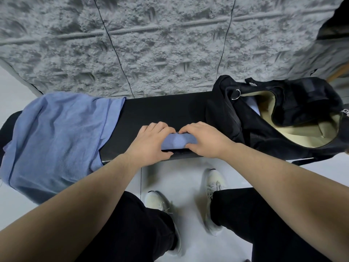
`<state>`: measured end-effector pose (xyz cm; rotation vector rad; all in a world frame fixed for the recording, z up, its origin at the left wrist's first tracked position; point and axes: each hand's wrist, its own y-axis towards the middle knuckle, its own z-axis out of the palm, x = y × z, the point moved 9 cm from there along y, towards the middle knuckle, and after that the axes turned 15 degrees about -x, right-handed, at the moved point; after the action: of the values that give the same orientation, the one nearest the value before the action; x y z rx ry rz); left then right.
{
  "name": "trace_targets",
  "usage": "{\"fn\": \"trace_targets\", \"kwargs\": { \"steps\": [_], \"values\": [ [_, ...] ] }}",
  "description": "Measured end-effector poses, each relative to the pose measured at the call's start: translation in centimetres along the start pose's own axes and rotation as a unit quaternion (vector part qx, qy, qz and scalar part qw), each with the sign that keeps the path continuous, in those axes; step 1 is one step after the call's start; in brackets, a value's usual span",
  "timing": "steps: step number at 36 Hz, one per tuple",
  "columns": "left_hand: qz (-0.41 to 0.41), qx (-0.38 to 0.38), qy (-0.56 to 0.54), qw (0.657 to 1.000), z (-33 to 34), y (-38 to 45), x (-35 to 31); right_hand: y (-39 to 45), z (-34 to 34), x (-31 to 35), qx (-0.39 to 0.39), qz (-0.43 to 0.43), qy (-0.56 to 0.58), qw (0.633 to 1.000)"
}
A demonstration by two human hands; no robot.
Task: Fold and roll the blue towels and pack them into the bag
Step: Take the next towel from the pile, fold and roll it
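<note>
A rolled blue towel (177, 141) lies on the black bench (162, 110) near its front edge. My left hand (151, 144) grips the roll's left end, fingers curled over its top. My right hand (205, 138) grips the right end the same way. The fingertips of both hands nearly meet above the roll. A larger blue towel (56, 137) lies spread over the bench's left end and hangs off the front. The black bag (279, 114) stands open on the bench's right end, showing a cream lining and a bit of blue cloth (252, 104) inside.
A grey textured wall (151, 44) rises directly behind the bench. Below the bench is a pale tiled floor (185, 178) with my white shoes and black trouser legs. A bare stretch of bench top lies between the spread towel and the bag.
</note>
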<state>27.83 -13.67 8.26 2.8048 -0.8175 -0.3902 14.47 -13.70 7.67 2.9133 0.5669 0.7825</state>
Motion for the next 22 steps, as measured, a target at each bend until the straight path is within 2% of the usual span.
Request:
{"fn": "trace_targets", "kwargs": {
  "steps": [11, 17, 22],
  "values": [
    [-0.022, 0.001, 0.062, 0.998, 0.1, 1.1, 0.0, -0.2, 0.5, -0.6, 0.036, 0.037, 0.017, 0.999],
    [-0.059, -0.006, 0.051, 0.997, 0.6, 1.3, 0.2, -0.3, 0.2, 0.3, 0.014, -0.015, -0.093, 0.995],
    [-0.059, -0.034, 0.069, 0.995, 0.7, 1.2, 0.2, -0.3, 1.0, -0.1, 0.02, -0.003, -0.131, 0.991]
  ]
}}
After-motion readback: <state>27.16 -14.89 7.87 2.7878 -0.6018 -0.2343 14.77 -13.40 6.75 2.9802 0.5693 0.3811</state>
